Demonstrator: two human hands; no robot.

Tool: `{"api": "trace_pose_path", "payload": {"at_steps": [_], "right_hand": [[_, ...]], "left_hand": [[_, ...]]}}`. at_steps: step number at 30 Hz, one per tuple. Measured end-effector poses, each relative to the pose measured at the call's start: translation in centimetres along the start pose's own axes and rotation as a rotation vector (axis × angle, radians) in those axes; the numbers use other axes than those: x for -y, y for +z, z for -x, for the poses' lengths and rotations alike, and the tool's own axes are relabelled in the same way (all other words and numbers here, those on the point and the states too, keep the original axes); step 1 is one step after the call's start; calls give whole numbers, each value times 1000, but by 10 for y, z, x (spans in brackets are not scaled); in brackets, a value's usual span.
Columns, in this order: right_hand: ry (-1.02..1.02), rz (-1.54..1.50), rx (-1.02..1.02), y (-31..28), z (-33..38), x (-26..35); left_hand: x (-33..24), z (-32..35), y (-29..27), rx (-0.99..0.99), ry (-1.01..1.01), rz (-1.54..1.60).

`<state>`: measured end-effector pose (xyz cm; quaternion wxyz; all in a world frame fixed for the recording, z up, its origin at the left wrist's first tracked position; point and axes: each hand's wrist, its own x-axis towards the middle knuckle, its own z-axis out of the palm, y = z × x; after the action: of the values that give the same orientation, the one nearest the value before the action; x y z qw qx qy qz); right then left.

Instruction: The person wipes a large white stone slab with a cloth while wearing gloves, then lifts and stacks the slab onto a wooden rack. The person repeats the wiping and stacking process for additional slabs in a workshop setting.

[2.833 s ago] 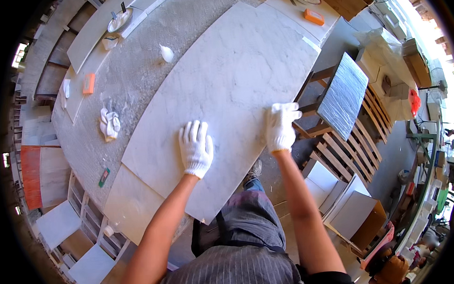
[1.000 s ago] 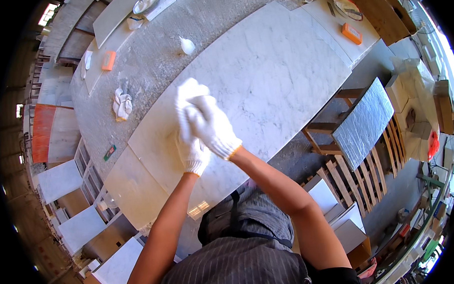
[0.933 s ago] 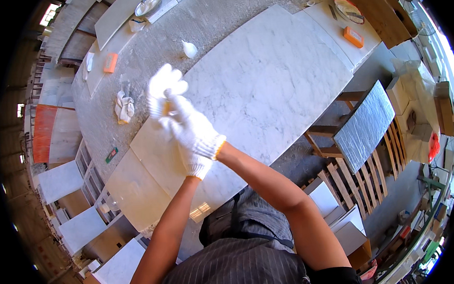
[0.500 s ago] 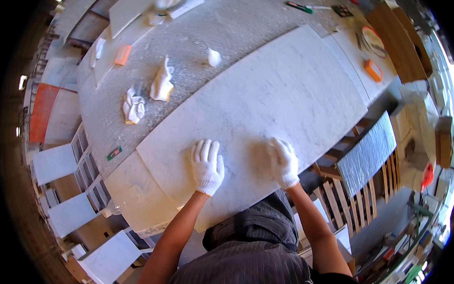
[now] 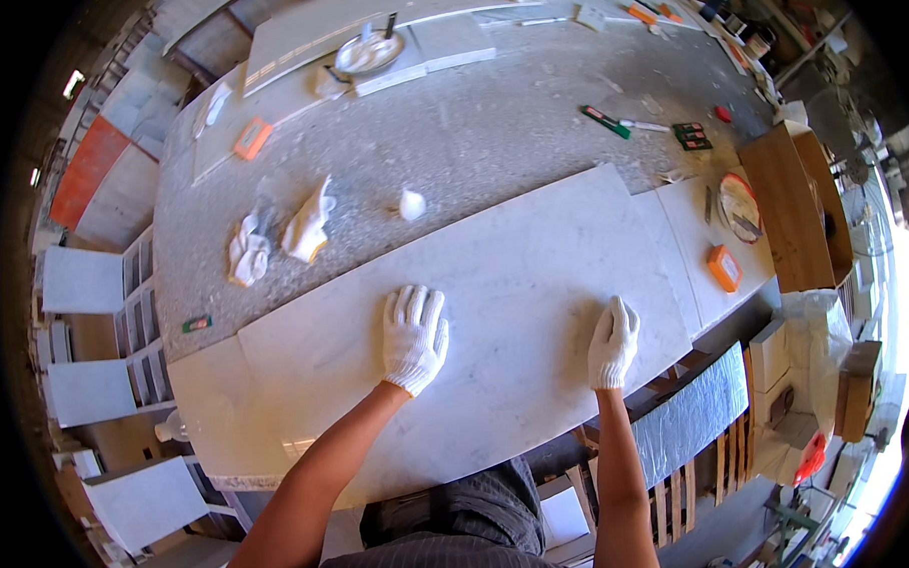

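Large pale marble slab lies flat along the near side of the speckled grey worktable, its near long edge overhanging toward the person, far edge running diagonally across the table. Left hand in white knit glove, fingers spread flat, palm down on the slab middle, gripping nothing. Right hand, same glove, fingers extended and together, flat on the slab close to its near edge, also gripping nothing. Slab surface between and around both hands is bare; open stone to the left of the left hand and to the right up to the slab's right end. Small white lump sits on the table just beyond the slab's far edge. Two crumpled white rags lie further left on the table, apart from the slab. Orange block rests on a smaller pale slab piece just right of the slab. Green marker far right on the table. Below the slab's right end, a dark grey stone sheet leans on a wooden rack.
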<state>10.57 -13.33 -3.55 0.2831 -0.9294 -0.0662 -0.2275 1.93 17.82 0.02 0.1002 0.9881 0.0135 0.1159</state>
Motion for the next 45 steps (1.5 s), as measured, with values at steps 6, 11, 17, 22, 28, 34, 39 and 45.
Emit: {"api": "trace_pose_path", "payload": {"at_steps": [6,11,17,22,28,34,39,45], "right_hand": [[307,-96,-56,30,-109,-63],[370,-51,-184,64,-197,-111],[307,206,-130,87,-239,-134],[348,195,-120,100,-254,-150],[244,-186,-427,91,-224,-151],[507,-825,-132,-11,-95,-35],[823,-808,29,-97,35,2],[1033,-807,148,-170,154,30]], "left_hand": [[-31,-36,15,28,-35,-50],[-30,-38,17,23,-39,-54],[-31,-41,14,8,-44,-22],[-27,-38,15,-18,-67,-7],[-24,-36,14,-33,-56,23],[-23,-30,25,-81,-60,6],[-23,-31,24,-97,-9,-32],[-64,-13,-5,179,138,-70]]}}
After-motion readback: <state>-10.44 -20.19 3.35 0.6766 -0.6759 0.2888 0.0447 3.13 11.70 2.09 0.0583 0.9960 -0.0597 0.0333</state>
